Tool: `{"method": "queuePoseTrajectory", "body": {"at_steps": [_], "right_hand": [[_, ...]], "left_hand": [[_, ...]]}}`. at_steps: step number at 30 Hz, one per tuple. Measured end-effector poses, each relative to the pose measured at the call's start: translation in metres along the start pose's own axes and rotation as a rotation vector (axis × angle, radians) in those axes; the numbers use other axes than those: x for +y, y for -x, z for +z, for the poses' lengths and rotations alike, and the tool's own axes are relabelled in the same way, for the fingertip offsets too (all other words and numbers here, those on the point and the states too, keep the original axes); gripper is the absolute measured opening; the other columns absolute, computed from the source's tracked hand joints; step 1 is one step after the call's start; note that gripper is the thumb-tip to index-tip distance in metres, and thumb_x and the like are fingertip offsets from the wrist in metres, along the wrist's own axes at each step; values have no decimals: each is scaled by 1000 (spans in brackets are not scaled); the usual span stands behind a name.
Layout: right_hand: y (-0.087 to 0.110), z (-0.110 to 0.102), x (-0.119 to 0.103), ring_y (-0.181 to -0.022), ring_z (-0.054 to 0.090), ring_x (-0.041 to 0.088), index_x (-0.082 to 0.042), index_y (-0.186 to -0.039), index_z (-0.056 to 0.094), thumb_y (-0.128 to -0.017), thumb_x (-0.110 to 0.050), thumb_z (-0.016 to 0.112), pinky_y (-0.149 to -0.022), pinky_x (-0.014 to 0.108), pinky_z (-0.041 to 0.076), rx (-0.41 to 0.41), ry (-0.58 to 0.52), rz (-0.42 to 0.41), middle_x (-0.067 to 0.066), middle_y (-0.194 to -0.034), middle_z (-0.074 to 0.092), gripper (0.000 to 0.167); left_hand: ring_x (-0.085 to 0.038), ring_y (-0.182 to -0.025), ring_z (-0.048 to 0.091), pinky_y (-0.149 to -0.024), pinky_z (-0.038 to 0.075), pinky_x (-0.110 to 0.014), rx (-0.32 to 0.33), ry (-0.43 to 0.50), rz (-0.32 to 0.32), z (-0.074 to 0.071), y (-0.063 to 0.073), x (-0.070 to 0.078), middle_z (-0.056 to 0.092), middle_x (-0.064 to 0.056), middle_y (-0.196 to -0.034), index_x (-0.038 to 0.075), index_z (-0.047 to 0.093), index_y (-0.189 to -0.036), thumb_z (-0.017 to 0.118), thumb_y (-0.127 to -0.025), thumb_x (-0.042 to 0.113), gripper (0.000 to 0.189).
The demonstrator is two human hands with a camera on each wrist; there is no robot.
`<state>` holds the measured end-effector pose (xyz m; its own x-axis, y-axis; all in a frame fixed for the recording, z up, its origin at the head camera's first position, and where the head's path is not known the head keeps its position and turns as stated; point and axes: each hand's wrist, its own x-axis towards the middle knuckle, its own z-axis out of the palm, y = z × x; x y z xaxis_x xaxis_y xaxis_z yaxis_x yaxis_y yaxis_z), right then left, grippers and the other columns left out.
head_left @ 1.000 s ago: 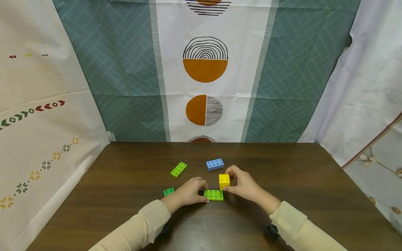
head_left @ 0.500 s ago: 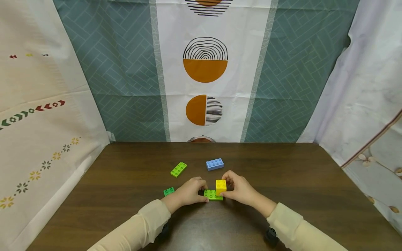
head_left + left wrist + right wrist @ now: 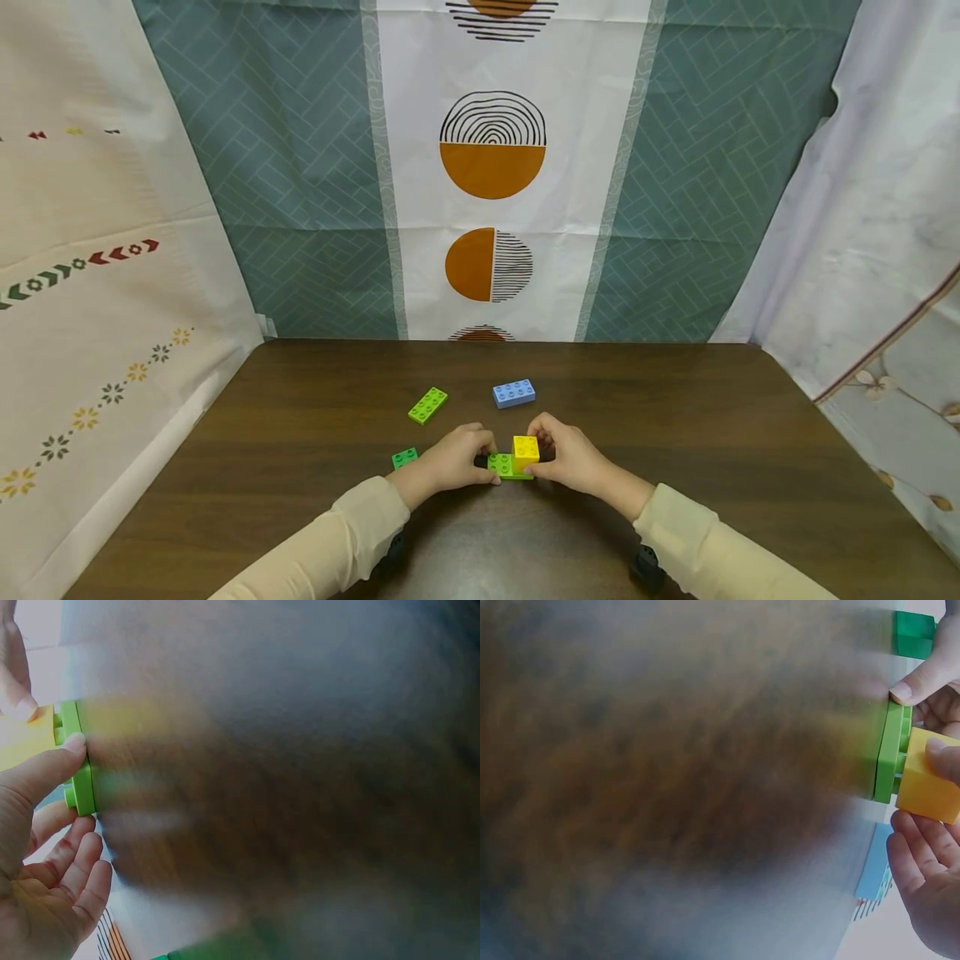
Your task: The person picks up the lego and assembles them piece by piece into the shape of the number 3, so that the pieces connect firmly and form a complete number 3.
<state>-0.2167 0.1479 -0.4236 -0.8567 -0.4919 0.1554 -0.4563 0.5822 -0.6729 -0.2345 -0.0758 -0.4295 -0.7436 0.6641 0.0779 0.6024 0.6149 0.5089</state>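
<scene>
My left hand pinches the left end of a thin lime-green building brick lying on the table, thumb on its near side. A square yellow brick is held between the thumb and fingers of my right hand, over the lime brick's right end. In the right wrist view the yellow brick is slightly tilted, its underside right at the studs of the lime brick. The left wrist view shows some studs between the lime brick and the yellow one.
Left of my left hand lies a small green brick, partly hidden by the wrist. Farther back on the dark wooden table are another thin lime brick and a blue brick. Patterned cloths hang around the table.
My right hand has brought the yellow brick left and nearer, from beside the lime brick's right end to over its studs. My left hand has stayed on the lime brick.
</scene>
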Motion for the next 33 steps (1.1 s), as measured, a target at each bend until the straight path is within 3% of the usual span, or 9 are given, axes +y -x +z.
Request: {"method": "queuePoseTrajectory", "body": {"at_steps": [6, 16, 25, 33], "right_hand": [[-1, 0, -1, -84, 56, 21, -8, -101, 57, -75, -13, 80, -77, 37, 51, -8, 21, 4, 2, -93, 63, 35], [-5, -2, -6, -79, 55, 15, -7, -97, 65, -72, -12, 82, -73, 30, 51, -31, 27, 41, 0, -90, 64, 31], [-12, -11, -15, -74, 53, 16, -5, -93, 66, -69, -11, 84, -70, 28, 50, -70, 108, 81, 0, -84, 63, 31], [-13, -4, -14, -75, 53, 15, -4, -94, 64, -70, -9, 84, -71, 28, 52, -54, 53, 131, 2, -85, 63, 32]], "left_hand": [[-15, -74, 50, -67, 45, -23, -1, 11, 2, 1, -1, 1, 55, -4, -83, 5, 64, -88, 80, -76, 22, 27], [-9, -74, 47, -68, 45, -22, -11, -9, -7, 1, -2, -1, 55, -1, -83, 6, 65, -90, 79, -77, 25, 27], [-10, -74, 47, -68, 45, -22, -4, 3, 21, 0, -8, -2, 54, -1, -82, 6, 65, -89, 80, -77, 24, 26], [-10, -73, 45, -66, 43, -22, -12, 18, -5, 0, -5, -3, 54, -1, -81, 5, 65, -89, 79, -77, 24, 26]]}}
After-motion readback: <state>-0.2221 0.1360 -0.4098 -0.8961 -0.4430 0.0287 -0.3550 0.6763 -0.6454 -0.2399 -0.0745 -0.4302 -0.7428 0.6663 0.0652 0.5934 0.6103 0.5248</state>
